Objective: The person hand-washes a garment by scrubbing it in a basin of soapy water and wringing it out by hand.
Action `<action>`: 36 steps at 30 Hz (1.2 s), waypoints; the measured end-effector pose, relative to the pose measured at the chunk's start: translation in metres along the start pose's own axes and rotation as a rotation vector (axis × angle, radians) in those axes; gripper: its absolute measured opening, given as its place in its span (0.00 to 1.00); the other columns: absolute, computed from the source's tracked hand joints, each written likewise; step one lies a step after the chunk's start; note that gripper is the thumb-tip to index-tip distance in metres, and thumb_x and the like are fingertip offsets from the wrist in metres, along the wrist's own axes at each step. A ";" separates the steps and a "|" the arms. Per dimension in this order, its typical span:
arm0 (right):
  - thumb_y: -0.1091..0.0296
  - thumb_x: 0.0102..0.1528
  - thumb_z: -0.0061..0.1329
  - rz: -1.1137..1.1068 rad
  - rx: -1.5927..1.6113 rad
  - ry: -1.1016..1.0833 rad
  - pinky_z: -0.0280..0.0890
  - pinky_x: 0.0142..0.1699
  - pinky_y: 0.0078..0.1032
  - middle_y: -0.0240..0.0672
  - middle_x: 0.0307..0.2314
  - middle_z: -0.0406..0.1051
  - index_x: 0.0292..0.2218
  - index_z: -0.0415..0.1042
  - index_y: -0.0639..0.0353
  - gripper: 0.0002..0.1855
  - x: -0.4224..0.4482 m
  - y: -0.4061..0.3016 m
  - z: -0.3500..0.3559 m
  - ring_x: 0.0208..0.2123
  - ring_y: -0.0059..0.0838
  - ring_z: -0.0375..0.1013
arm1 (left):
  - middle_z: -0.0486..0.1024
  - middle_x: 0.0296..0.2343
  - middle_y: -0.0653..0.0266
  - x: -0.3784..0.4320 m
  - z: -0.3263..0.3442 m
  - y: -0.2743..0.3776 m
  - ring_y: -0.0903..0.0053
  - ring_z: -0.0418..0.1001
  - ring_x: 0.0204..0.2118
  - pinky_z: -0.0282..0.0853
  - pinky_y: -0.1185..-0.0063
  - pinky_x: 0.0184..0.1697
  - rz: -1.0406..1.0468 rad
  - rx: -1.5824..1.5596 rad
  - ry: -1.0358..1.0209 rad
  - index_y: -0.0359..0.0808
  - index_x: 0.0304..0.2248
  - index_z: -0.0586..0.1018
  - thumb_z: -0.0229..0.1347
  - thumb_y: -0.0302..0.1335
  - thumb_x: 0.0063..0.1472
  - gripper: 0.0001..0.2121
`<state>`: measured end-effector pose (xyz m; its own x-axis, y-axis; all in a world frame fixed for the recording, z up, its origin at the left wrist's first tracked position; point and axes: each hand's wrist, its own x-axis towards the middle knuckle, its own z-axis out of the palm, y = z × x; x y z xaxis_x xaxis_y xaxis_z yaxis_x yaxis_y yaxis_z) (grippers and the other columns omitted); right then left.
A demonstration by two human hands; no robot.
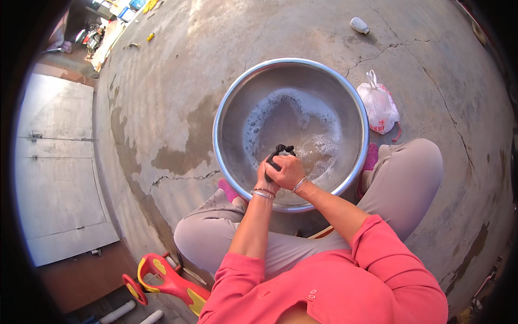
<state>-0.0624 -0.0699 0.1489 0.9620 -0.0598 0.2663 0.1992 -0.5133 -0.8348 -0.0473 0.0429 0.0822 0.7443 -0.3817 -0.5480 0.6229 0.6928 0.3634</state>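
Observation:
A large round metal basin [234, 101] stands on the concrete floor between my knees. Soapy water [289, 121] with a ring of white foam covers its bottom. Over the near part of the water, my left hand [266, 174] and my right hand [289, 171] are pressed together around a wet bunched black cloth [281, 150]. Part of the cloth sticks out above the fingers; the rest is hidden in the hands. A small pale patch shows within it.
Right of the basin sits a knotted white plastic bag [378, 107]. A white bottle [359, 25] lies farther off on the floor. At lower left is a red and yellow ride-on toy [166, 277], near a metal door [60, 170].

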 end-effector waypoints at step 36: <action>0.71 0.50 0.54 -0.180 0.504 0.187 0.65 0.38 0.24 0.37 0.28 0.70 0.30 0.70 0.60 0.07 0.044 -0.017 -0.050 0.32 0.30 0.71 | 0.59 0.52 0.57 -0.062 0.116 0.059 0.56 0.56 0.56 0.48 0.45 0.54 -0.260 0.044 0.039 0.47 0.52 0.60 0.36 0.59 0.58 0.30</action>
<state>-0.0329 -0.1070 0.1989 0.8644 -0.1833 0.4681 0.4655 -0.0600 -0.8830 -0.0285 0.0371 0.2248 0.5487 -0.5187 -0.6556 0.8023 0.5472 0.2385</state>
